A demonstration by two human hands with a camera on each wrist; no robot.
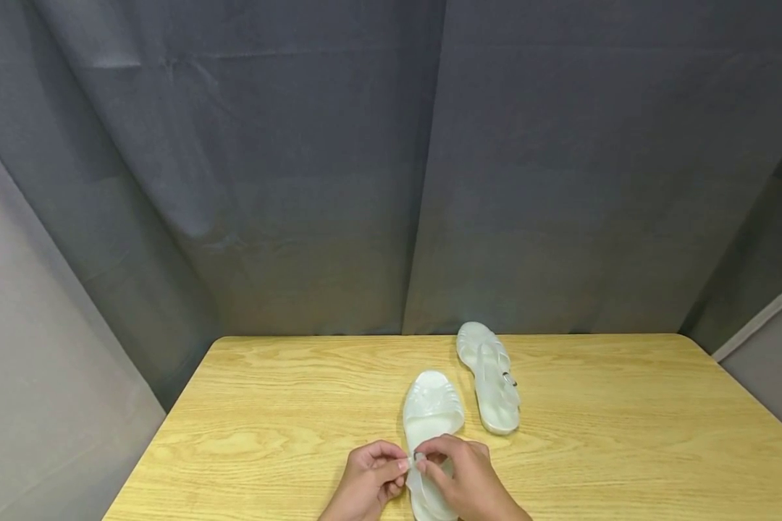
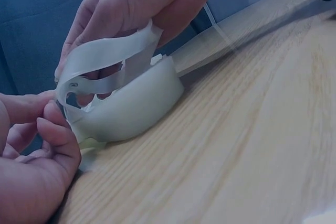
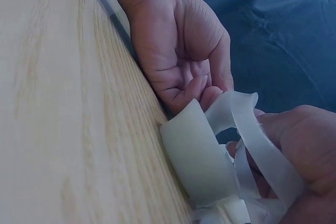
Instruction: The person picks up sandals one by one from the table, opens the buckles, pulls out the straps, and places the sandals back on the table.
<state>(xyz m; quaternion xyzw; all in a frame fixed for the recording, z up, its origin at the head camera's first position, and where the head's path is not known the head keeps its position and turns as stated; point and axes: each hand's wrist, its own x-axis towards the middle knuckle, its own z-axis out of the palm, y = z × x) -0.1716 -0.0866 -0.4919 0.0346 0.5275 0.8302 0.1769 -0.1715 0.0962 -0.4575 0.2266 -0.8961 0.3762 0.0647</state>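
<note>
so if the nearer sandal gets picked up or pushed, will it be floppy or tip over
The nearer sandal probably has a floppy strap, which bends in a thin loop. Its heel wall looks thicker, so the whole likely would not go limp. Tipping seems unlikely under a gentle push, since it lies long and low on the table.

On a desk (image 1: 267, 420) in front of a curtain (image 1: 300, 181), a near sandal (image 1: 432, 396) lies with the left hand (image 1: 368, 477) at its left side and the right hand (image 1: 464, 472) over its right, while a far sandal (image 1: 495, 405) lies farther back, to its right.
</note>
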